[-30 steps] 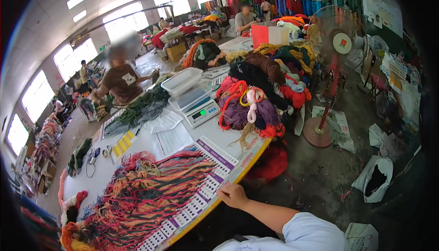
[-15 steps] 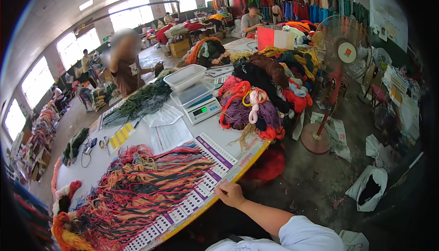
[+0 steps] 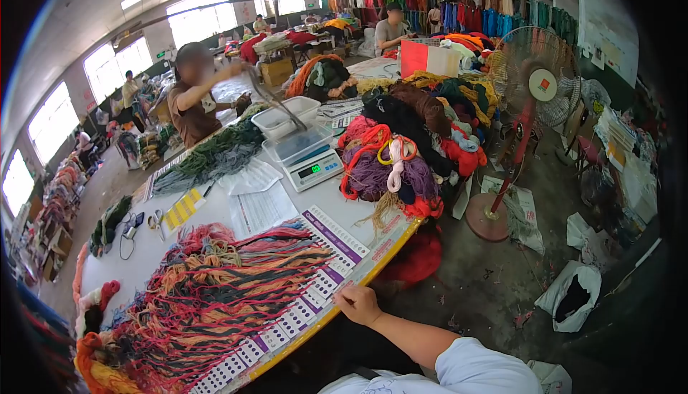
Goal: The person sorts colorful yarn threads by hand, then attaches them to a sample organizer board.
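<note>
My right hand [image 3: 359, 304] rests at the yellow table edge, beside the row of purple-and-white punched cards [image 3: 324, 281]. Its fingers are curled together, and what they hold, if anything, is hidden. Bundles of red, orange, dark green and blue yarn [image 3: 229, 286] lie across the table, with their ends running up to the cards. My left hand is out of view.
A digital scale [image 3: 314, 169] with plastic tubs stands beyond the cards, next to a heap of yarn [image 3: 398, 168]. Scissors [image 3: 155, 222] and a printed sheet [image 3: 261, 212] lie on the table. A co-worker [image 3: 197, 96] stands across it. At right is a floor fan [image 3: 534, 93].
The co-worker across the table has raised an arm and now holds a dark strand of yarn over the plastic tubs on the scale. My right hand stays at the table edge.
</note>
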### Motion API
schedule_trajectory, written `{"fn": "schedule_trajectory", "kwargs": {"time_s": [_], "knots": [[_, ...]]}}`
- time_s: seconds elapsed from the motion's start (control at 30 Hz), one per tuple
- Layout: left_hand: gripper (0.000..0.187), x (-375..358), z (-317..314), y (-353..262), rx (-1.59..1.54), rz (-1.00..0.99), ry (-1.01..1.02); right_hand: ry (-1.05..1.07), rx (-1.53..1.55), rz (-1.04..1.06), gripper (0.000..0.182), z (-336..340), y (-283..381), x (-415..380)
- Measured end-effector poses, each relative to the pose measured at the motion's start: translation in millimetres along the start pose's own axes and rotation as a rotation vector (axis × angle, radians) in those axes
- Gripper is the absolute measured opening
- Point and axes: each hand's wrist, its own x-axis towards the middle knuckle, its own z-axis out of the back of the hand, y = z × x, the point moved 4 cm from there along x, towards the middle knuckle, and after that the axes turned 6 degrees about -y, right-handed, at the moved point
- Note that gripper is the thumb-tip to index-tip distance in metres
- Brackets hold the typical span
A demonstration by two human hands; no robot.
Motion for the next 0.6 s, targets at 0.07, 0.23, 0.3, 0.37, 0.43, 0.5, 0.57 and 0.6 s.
{"fn": "schedule_trajectory", "kwargs": {"time_s": [0.07,0.23,0.3,0.37,0.43,0.5,0.57,0.6], "knots": [[0.041,0,2,23,-0.439,0.618,-0.160,0.022,-0.009,-0.020,0.026,-2,-1,-1],[0.044,-11,-33,-59,-0.337,0.657,-0.229,-0.031,0.001,0.057,0.026,-2,-1,0],[0.045,-10,-30,-52,-0.390,0.702,-0.246,-0.025,0.000,0.049,0.026,-1,-2,1],[0.044,-2,-26,-34,-0.556,0.688,-0.156,0.006,-0.016,0.027,0.028,-3,-2,0],[0.042,-5,-13,-20,-0.491,0.672,-0.175,0.008,-0.011,0.026,0.028,-5,-1,-1],[0.037,3,5,22,-0.523,0.666,-0.104,-0.012,-0.021,0.033,0.028,-4,-5,3],[0.036,8,7,30,-0.522,0.606,-0.052,-0.038,0.011,0.037,0.027,-7,-7,-1],[0.034,7,9,27,-0.520,0.540,-0.005,-0.029,0.011,0.032,0.027,-7,-6,-2]]}}
